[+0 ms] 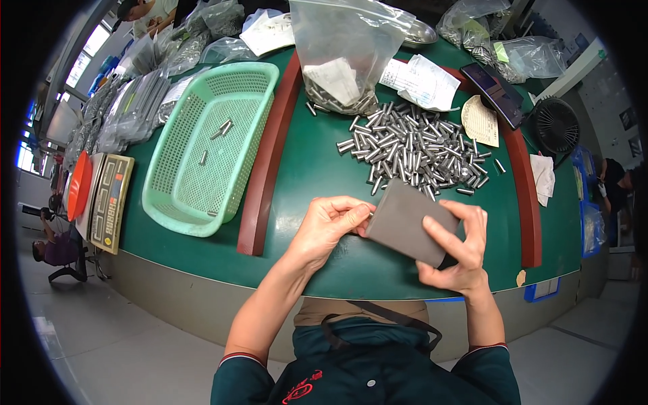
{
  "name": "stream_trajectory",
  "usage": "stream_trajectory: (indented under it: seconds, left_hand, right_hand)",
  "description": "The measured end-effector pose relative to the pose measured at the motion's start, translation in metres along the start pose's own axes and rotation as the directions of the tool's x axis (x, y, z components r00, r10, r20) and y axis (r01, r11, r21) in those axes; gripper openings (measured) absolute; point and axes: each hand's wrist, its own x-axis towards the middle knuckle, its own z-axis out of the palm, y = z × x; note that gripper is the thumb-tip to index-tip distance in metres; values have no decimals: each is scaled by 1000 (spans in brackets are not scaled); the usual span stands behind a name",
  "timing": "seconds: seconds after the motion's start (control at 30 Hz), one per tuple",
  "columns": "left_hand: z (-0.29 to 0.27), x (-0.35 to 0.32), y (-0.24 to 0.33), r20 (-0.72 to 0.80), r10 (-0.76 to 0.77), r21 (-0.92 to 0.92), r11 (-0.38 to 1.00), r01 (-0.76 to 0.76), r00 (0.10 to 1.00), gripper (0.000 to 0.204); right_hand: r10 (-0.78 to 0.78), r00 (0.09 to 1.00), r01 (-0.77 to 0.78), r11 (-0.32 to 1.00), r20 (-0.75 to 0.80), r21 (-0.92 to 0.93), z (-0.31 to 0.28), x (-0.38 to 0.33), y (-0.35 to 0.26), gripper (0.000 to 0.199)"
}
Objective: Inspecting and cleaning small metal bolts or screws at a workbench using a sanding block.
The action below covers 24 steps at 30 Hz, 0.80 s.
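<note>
A dark grey rectangular block is tilted above the near side of the green table. My right hand grips it from the right, with fingers spread over its face and the thumb at its lower edge. At the block's left edge my left hand is closed in a pinch. A bit of shiny metal, apparently the end of a pin, shows at its fingertips; the rest is hidden. Just beyond the block lies a heap of headed metal pins. Behind the heap stands a clear plastic bag holding more pins and a paper slip.
Dark red bars flank the work area. Left of them, a green mesh basket holds several pins, beside a scale. A phone, papers and a black fan are at the right. Bagged parts line the back.
</note>
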Motion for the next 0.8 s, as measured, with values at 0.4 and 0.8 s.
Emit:
stream_trajectory:
  seconds: [0.4,0.8]
  left_hand:
    - [9,-2,5,4,10,43,999,-10,1000,24]
    - [10,-3,7,-29,79,82,994,-76,996,22]
  right_hand:
    - [305,914,-320,947,-266,-14,-3,-15,12,61]
    - [323,904,-344,938,-282,-29,-4,-14,12,61]
